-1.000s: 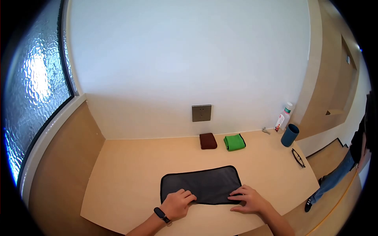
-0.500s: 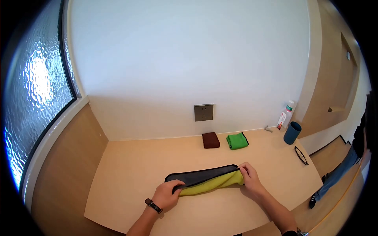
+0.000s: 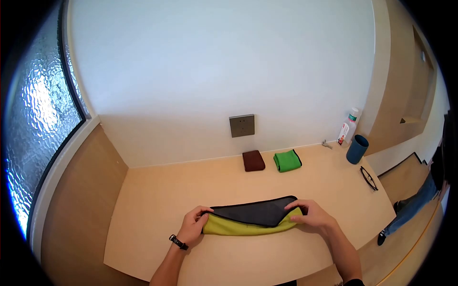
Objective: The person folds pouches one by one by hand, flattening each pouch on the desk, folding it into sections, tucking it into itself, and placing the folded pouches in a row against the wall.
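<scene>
A two-sided cloth [image 3: 250, 228], yellow-green on one face and dark grey on the other with black edging, lies partly folded on the table in front of me. Its grey face shows as a long triangle above the yellow-green fold. My left hand [image 3: 192, 225] grips the cloth's left end between thumb and fingers, and a dark band is on that wrist. At the right end, my right hand [image 3: 313, 214] has its thumb on the yellow-green part and its fingertips over the grey, holding the cloth there. Some fingers of both hands are hidden.
Along the wall on the wooden table [image 3: 152, 200] lie a folded brown cloth [image 3: 253, 161] and a folded green cloth [image 3: 287, 161]. At the right stand a white bottle [image 3: 348, 127] and a blue cup [image 3: 357, 149], near glasses [image 3: 369, 178]. A person's leg [image 3: 410, 205] shows beyond the table.
The yellow-green fold has come up over the left part of the grey face. My left hand has shifted left and up, my right hand slightly right. The view has tilted slightly.
</scene>
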Tool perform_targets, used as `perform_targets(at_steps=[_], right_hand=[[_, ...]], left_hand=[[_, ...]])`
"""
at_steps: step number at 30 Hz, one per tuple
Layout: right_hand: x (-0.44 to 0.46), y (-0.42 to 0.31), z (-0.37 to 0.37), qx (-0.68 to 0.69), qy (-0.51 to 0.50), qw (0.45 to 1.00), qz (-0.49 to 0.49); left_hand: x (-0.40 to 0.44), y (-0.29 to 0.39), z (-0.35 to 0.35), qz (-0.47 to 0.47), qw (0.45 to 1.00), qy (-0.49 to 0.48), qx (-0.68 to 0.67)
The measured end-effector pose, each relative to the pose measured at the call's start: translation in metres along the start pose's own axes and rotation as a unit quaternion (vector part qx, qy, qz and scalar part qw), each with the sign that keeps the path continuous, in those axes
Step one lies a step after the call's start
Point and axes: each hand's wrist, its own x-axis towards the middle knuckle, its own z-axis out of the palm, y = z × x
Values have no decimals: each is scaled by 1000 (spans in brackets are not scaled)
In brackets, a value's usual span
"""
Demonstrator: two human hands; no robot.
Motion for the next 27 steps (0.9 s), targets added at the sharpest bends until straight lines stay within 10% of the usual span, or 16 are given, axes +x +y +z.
perform_targets(at_steps=[10,27], right_hand=[[21,24,2,185,181,966,-12],[40,45,11,-30,303,951,-53]], left_hand=[[11,-21,5,39,991,123,34],[10,-16,16,85,930,220,282]])
